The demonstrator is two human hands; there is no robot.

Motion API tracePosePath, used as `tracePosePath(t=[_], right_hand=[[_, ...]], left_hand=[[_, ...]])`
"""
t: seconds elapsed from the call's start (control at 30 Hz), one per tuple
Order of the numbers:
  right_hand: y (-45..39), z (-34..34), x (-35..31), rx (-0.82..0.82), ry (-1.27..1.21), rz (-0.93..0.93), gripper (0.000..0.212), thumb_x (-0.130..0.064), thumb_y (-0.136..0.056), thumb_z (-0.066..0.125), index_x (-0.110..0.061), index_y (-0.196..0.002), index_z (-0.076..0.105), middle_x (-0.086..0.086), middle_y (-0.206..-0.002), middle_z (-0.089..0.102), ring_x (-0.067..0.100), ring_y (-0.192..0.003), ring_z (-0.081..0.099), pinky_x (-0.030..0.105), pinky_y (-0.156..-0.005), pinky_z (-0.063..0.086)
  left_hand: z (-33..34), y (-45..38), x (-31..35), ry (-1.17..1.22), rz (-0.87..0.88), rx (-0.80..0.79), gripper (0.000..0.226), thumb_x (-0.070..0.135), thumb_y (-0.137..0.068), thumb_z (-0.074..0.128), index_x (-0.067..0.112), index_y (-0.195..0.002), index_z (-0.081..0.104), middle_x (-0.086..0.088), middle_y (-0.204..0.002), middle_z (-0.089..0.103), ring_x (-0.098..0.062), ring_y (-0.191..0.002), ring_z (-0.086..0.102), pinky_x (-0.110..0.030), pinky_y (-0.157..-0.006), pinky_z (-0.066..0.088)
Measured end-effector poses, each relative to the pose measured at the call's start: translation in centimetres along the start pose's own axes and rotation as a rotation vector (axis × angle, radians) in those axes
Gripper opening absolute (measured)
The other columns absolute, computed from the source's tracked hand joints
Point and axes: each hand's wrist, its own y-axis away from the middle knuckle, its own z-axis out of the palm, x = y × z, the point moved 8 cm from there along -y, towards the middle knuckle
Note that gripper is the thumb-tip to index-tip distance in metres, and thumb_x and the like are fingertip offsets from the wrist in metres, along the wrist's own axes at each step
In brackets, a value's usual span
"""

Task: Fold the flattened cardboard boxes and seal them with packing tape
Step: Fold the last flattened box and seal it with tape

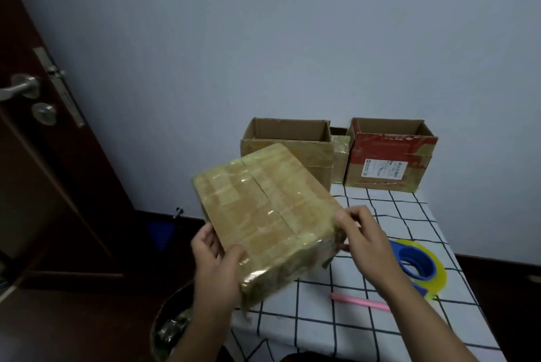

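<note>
Currently held off the table (404, 329) at 6 o'clock: taped box (265, 216), left hand (215, 262) curled round its near corner, right hand (364, 240) pinching the right edge. Risk: slick tape, slipping toward bin (169, 329) at 7 o'clock.

This looks like a room in a home or small flat used as a makeshift packing corner. A dark brown wooden door (44, 156) with a brushed-metal lever handle (17, 87) stands beside a plain pale painted wall (234, 39) with a dark skirting board (164, 215). A small table under a white cloth with a dark grid pattern (366, 317) is pushed against the wall, bearing two open-topped brown cardboard boxes (292, 139) and a yellow roll of packing tape on a blue dispenser (421, 266). A round waste bin (169, 326) sits on the floor beside it.
</note>
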Motion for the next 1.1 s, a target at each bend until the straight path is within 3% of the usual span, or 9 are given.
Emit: tracePosePath(t=[0.1, 0.17, 0.27, 0.33, 0.47, 0.53, 0.63, 0.9, 1.1], right_hand=[[3.0, -0.1, -0.2, -0.068, 0.166, -0.061, 0.064, -0.071, -0.069, 0.060, -0.043, -0.123, 0.042, -0.022, -0.108, 0.057, 0.008, -0.094, 0.063, 0.029, -0.068, 0.056], [3.8, 0.7, 0.2, -0.139, 0.323, -0.098, 0.083, -0.069, -0.071, 0.065, -0.058, -0.140, 0.020, -0.029, -0.118, 0.046, 0.003, -0.097, 0.059, 0.024, -0.074, 0.053], [4.7, 2.5, 1.3, -0.232, 0.555, -0.210, 0.072, -0.061, -0.084, 0.061, -0.059, -0.142, 0.019, -0.022, -0.120, 0.041, 0.001, -0.094, 0.056, 0.021, -0.083, 0.050], [4.9, 3.3, 2.3, -0.229, 0.637, -0.224, 0.069, -0.073, -0.083, 0.044, -0.049, -0.146, 0.027, -0.017, -0.119, 0.038, 0.005, -0.090, 0.058, 0.024, -0.081, 0.051], [5.2, 4.2, 3.0, -0.201, 0.682, -0.286, 0.077, -0.092, -0.073, 0.016, -0.058, -0.142, 0.011, -0.013, -0.124, 0.039, 0.011, -0.086, 0.060, 0.029, -0.072, 0.054], [5.2, 4.7, 3.4, -0.217, 0.670, -0.299, 0.070, -0.084, -0.079, 0.031, -0.067, -0.141, 0.004, -0.015, -0.136, 0.036, 0.012, -0.093, 0.060, 0.029, -0.077, 0.054], [4.8, 5.3, 3.3, -0.242, 0.565, -0.291, 0.067, -0.062, -0.090, 0.052, -0.075, -0.135, 0.004, -0.015, -0.148, 0.034, 0.013, -0.114, 0.057, 0.033, -0.090, 0.054], [2.0, 3.3, 1.8, -0.164, 0.597, -0.295, 0.066, -0.038, -0.093, 0.065, -0.042, -0.149, 0.031, -0.012, -0.148, 0.044, 0.007, -0.128, 0.046, 0.020, -0.098, 0.040], [2.8, 2.8, 2.9, -0.213, 0.544, -0.241, 0.070, -0.050, -0.092, 0.059, -0.048, -0.151, 0.020, -0.029, -0.143, 0.032, -0.004, -0.125, 0.040, 0.026, -0.096, 0.050]], left_hand=[[-0.1, -2.9, 0.9, 0.097, -0.077, -0.181, 0.036, 0.001, -0.093, 0.055, 0.021, -0.122, 0.048, 0.001, -0.118, 0.065, -0.020, -0.103, 0.066, -0.035, -0.080, 0.052], [0.2, -5.0, 1.1, 0.122, -0.109, -0.263, 0.035, 0.002, -0.093, 0.055, 0.016, -0.124, 0.054, -0.003, -0.117, 0.069, -0.019, -0.100, 0.069, -0.032, -0.075, 0.054], [0.5, -7.1, 0.0, 0.083, -0.149, -0.349, 0.034, 0.002, -0.094, 0.054, 0.013, -0.126, 0.058, -0.011, -0.120, 0.068, -0.022, -0.100, 0.070, -0.031, -0.073, 0.056], [0.6, -7.7, -0.9, 0.046, -0.158, -0.383, 0.037, 0.003, -0.094, 0.055, 0.014, -0.128, 0.058, -0.011, -0.123, 0.067, -0.025, -0.104, 0.068, -0.034, -0.078, 0.055], [-0.9, -7.9, -1.1, -0.033, -0.072, -0.240, 0.042, 0.012, -0.094, 0.060, 0.021, -0.134, 0.056, -0.007, -0.118, 0.067, -0.022, -0.103, 0.066, -0.036, -0.083, 0.053], [-2.1, -7.2, -1.0, -0.116, 0.003, -0.182, 0.045, 0.030, -0.090, 0.066, 0.032, -0.134, 0.055, 0.002, -0.120, 0.064, -0.016, -0.105, 0.064, -0.039, -0.090, 0.053], [-2.4, -5.6, -1.5, -0.309, 0.104, -0.289, 0.055, 0.058, -0.073, 0.073, 0.049, -0.125, 0.057, 0.011, -0.132, 0.057, -0.015, -0.119, 0.057, -0.046, -0.098, 0.050], [0.4, -6.1, -1.2, -0.544, 0.280, -0.375, 0.047, 0.062, -0.063, 0.071, 0.055, -0.109, 0.059, 0.008, -0.150, 0.038, -0.013, -0.133, 0.042, -0.043, -0.109, 0.041], [1.1, -6.3, -1.6, -0.635, 0.356, -0.390, 0.052, 0.066, -0.061, 0.070, 0.055, -0.111, 0.058, 0.008, -0.156, 0.029, -0.011, -0.137, 0.035, -0.041, -0.112, 0.037]])
